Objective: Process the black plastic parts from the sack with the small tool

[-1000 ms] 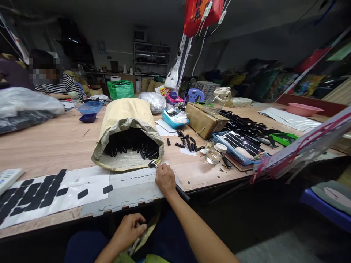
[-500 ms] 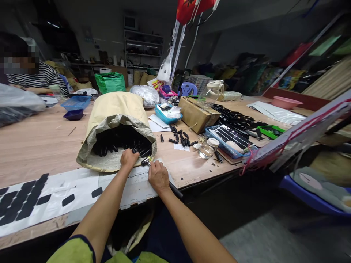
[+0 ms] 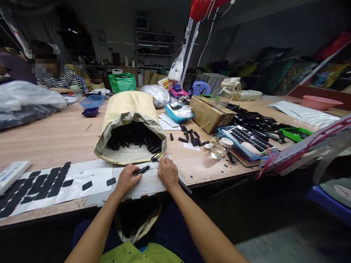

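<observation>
Between the fingers of my left hand [image 3: 128, 179] is a slim black tapered piece [image 3: 143, 170], held low over the table's front edge. My right hand [image 3: 168, 173] is wrapped round a small hammer [image 3: 185, 187]. Its metal head shows past my fingers and its black handle sticks out behind them. Both hands are above a pale board [image 3: 149, 188] at the edge. Just beyond them, a beige woven sack [image 3: 128, 104] lies on its side, mouth towards me, with many black pieces [image 3: 131, 138] inside.
Black pieces lie scattered right of the sack, near a glass jar [image 3: 218, 150]. Behind stand a cardboard box [image 3: 210, 115] and a blue basket [image 3: 246, 146]. A white sheet with black patches [image 3: 87, 185] runs along the left edge. Another person [image 3: 68, 78] sits at far left.
My left hand has come back from the sack's mouth towards me, with a black piece in it. My right hand still grips the hammer. The view has turned slightly left.
</observation>
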`<state>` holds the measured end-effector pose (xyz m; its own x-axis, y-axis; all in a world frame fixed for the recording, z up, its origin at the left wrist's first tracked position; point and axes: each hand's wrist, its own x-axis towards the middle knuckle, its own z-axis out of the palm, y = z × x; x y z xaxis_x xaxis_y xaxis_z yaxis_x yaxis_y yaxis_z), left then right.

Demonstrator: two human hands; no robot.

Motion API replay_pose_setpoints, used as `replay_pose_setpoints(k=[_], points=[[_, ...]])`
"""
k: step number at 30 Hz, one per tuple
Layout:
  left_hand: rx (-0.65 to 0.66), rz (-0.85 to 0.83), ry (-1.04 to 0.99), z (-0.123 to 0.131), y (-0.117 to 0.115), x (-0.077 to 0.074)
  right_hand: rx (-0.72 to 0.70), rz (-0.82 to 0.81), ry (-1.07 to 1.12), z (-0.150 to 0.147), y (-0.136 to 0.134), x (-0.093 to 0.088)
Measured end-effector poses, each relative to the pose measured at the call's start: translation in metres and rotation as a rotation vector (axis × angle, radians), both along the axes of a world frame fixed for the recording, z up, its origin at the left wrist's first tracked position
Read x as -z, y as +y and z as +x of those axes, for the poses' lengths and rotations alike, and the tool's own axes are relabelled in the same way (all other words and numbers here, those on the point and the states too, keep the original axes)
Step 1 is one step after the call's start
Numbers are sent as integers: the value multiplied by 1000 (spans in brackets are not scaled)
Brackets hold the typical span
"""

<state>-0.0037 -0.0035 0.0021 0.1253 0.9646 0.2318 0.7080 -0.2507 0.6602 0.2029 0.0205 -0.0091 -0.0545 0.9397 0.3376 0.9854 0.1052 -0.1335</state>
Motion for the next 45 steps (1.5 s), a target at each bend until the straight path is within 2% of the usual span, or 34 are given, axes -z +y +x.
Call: replay_pose_setpoints(k=[5, 9, 13, 17, 21, 29, 34, 41, 45], points=[[24, 27, -10, 1, 4, 7, 8, -53, 61, 3, 2, -4], [6, 6, -24, -1, 4, 6, 34, -18, 252, 2, -5, -12], [10, -11, -35, 0, 3, 5, -61, 22, 402, -9, -25, -21], [3, -11, -40, 1, 1, 3, -162, 39, 342, -21, -39, -22], [1, -15, -49, 2, 1, 2, -133, 17, 237, -29, -42, -19], [-16, 4, -28, 1, 2, 5, -206, 27, 294, -46, -51, -24], [-30, -12, -53, 1, 3, 5, -167, 39, 353, -40, -46, -23], [-51, -31, -45, 1, 3, 5, -143, 130, 431, -28, -37, -37], [-56, -26, -56, 2, 2, 6, -202, 126, 443, -34, -44, -29]])
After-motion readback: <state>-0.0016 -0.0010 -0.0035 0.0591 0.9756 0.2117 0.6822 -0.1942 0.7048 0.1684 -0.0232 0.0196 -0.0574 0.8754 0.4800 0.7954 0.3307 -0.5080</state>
